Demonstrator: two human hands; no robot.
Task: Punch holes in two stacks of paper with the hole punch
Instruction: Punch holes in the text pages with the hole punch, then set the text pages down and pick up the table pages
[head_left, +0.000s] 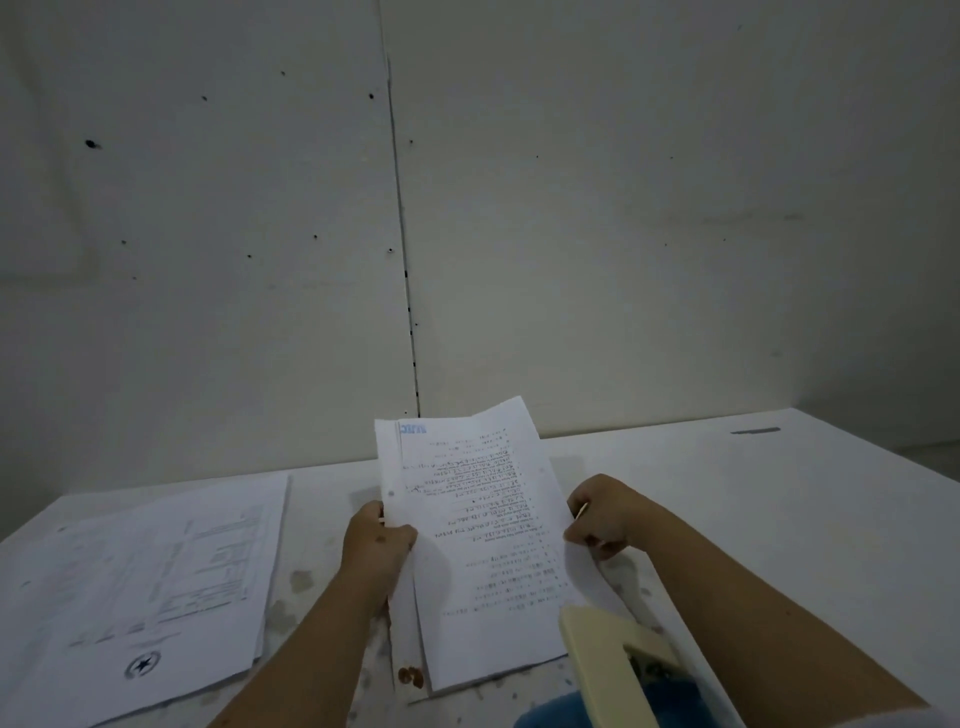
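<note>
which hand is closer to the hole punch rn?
Right. The right hand pinches the right edge of the held stack just above the cream hole punch. The left hand grips the stack's left edge, across the papers from the punch.

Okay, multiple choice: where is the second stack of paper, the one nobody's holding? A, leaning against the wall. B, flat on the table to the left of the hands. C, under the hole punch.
B: the second stack lies flat on the table, left of both hands.
</note>
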